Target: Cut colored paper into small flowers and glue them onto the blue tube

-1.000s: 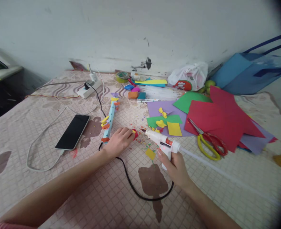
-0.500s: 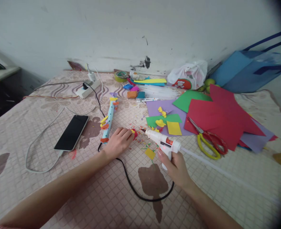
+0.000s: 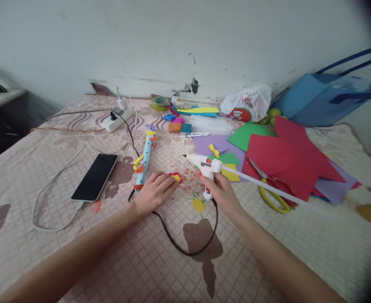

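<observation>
My right hand [image 3: 220, 191] is wrapped round the handle of a white hot glue gun [image 3: 204, 166]. Its dark nozzle points left, and a long clear glue stick [image 3: 267, 187] sticks out of the back. My left hand [image 3: 156, 191] rests low over the table, fingers closed on a small red and yellow foam flower [image 3: 176, 177]. The nozzle is above and beyond the flower, apart from it. Just left of that hand lies a light blue strip [image 3: 146, 158] with orange and yellow pieces along it. A yellow square [image 3: 198, 205] lies between my hands.
A black cord [image 3: 179, 250] loops in front of my hands. Scissors [image 3: 272, 193] lie beside red foam sheets [image 3: 283, 155] on the right. At left are a phone [image 3: 94, 176] on a white cable and a power strip [image 3: 117, 120]. Clay blocks [image 3: 175, 127] sit farther back.
My right hand has moved the glue gun left and slightly away from me, turning it so the nozzle sits beyond the flower. My left hand has barely moved.
</observation>
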Demonstrator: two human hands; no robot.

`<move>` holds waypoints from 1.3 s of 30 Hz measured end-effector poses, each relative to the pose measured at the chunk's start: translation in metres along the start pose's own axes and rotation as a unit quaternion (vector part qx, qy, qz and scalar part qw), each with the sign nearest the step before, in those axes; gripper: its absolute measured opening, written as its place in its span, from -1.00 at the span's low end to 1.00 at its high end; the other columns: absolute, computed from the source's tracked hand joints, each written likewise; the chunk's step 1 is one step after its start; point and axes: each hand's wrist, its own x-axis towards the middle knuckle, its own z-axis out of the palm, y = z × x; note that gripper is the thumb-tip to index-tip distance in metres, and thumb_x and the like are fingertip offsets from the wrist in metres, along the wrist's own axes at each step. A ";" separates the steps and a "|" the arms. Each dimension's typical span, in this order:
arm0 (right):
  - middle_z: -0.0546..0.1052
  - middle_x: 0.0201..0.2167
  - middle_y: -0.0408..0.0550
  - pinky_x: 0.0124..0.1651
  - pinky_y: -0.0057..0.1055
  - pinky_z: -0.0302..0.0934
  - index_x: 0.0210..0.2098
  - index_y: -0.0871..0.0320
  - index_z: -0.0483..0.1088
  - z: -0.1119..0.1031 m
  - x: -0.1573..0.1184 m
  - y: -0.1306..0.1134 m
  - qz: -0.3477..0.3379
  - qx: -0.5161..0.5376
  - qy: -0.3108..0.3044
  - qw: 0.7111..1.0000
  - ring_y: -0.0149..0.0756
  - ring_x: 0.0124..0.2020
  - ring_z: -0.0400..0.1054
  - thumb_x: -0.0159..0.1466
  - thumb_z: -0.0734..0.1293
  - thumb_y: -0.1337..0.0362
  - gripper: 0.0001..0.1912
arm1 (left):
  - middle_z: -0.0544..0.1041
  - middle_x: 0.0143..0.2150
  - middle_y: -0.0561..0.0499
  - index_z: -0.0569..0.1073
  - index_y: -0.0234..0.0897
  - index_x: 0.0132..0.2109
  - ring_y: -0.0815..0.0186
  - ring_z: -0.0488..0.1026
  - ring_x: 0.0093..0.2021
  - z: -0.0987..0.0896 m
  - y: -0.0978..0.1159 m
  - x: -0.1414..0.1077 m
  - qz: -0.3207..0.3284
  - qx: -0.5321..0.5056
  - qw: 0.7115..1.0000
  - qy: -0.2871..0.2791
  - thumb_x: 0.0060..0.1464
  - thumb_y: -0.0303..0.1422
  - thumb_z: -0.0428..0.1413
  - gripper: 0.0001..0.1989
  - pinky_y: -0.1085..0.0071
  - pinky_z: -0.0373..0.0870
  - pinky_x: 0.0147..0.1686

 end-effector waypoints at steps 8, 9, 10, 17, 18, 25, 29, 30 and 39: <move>0.47 -0.46 -0.03 -0.37 -0.38 0.15 -0.34 0.20 0.35 0.023 0.078 0.017 -0.103 -0.214 0.019 0.971 -0.23 -0.43 0.33 0.19 0.21 0.18 -0.80 | 0.52 -0.24 -0.06 0.39 -0.38 -0.11 0.28 0.40 -0.25 -0.011 -0.019 0.001 0.035 0.024 0.999 0.032 0.15 -0.54 -0.02 -0.82 0.28 0.35 -0.23; 0.48 -0.41 0.01 -0.31 -0.35 0.17 -0.30 0.20 0.35 0.026 0.081 0.019 -0.113 -0.221 0.018 0.969 -0.20 -0.38 0.34 0.19 0.21 0.20 -0.80 | 0.52 -0.25 -0.06 0.39 -0.37 -0.12 0.28 0.41 -0.25 -0.011 -0.022 0.002 0.043 0.023 0.998 0.034 0.15 -0.53 -0.02 -0.83 0.29 0.36 -0.23; 0.49 -0.37 0.04 -0.26 -0.32 0.18 -0.27 0.21 0.36 0.028 0.083 0.022 -0.122 -0.227 0.015 0.966 -0.17 -0.33 0.35 0.19 0.20 0.22 -0.79 | 0.52 -0.25 -0.05 0.39 -0.36 -0.13 0.29 0.41 -0.25 -0.011 -0.025 0.003 0.052 0.021 0.998 0.034 0.14 -0.53 -0.01 -0.85 0.30 0.37 -0.23; 0.45 -0.10 0.17 -0.04 -0.17 0.18 -0.01 0.22 0.26 0.022 0.069 0.035 -0.165 -0.237 0.008 0.957 -0.05 -0.08 0.32 0.23 0.19 0.24 -0.65 | 0.51 -0.30 -0.03 0.40 -0.37 -0.21 0.29 0.45 -0.26 -0.003 -0.032 0.006 0.093 -0.012 0.995 0.024 0.08 -0.50 0.08 -0.90 0.35 0.43 -0.26; 0.44 -0.07 0.16 -0.04 -0.16 0.19 0.02 0.21 0.24 0.020 0.066 0.035 -0.175 -0.235 0.008 0.956 -0.05 -0.06 0.31 0.24 0.18 0.24 -0.63 | 0.51 -0.31 -0.03 0.40 -0.38 -0.21 0.29 0.46 -0.27 -0.002 -0.031 0.005 0.095 -0.016 0.995 0.021 0.08 -0.51 0.08 -0.90 0.35 0.44 -0.27; 0.37 0.01 0.12 0.07 -0.07 0.14 0.10 0.13 0.17 0.009 0.039 0.028 -0.229 -0.235 0.044 0.943 -0.06 0.06 0.22 0.26 0.19 0.27 -0.60 | 0.52 -0.30 -0.05 0.41 -0.39 -0.20 0.27 0.47 -0.27 0.002 -0.026 0.003 0.084 -0.030 0.996 0.003 0.09 -0.52 0.06 -0.90 0.33 0.47 -0.28; 0.34 0.01 0.09 0.14 -0.16 0.11 0.07 0.13 0.19 0.004 0.014 0.023 -0.251 -0.199 0.037 0.947 -0.16 0.09 0.19 0.27 0.18 0.35 -0.63 | 0.52 -0.29 -0.08 0.41 -0.41 -0.20 0.25 0.48 -0.26 0.005 -0.025 0.003 0.077 -0.042 0.996 -0.013 0.10 -0.52 0.05 -0.89 0.33 0.48 -0.29; 0.34 0.01 0.07 0.14 -0.18 0.12 0.07 0.13 0.20 0.004 0.007 0.022 -0.253 -0.190 0.022 0.948 -0.18 0.09 0.19 0.27 0.18 0.37 -0.64 | 0.52 -0.29 -0.08 0.41 -0.41 -0.19 0.25 0.48 -0.26 0.005 -0.025 0.003 0.077 -0.043 0.996 -0.015 0.11 -0.52 0.04 -0.89 0.33 0.48 -0.29; 0.35 -0.04 0.04 0.09 -0.20 0.17 0.03 0.12 0.24 0.009 -0.019 0.028 -0.250 -0.156 -0.068 0.953 -0.21 0.05 0.22 0.26 0.17 0.41 -0.66 | 0.52 -0.28 -0.11 0.41 -0.44 -0.19 0.25 0.47 -0.22 0.008 -0.023 0.005 0.073 -0.048 0.996 -0.030 0.14 -0.53 -0.02 -0.87 0.33 0.47 -0.25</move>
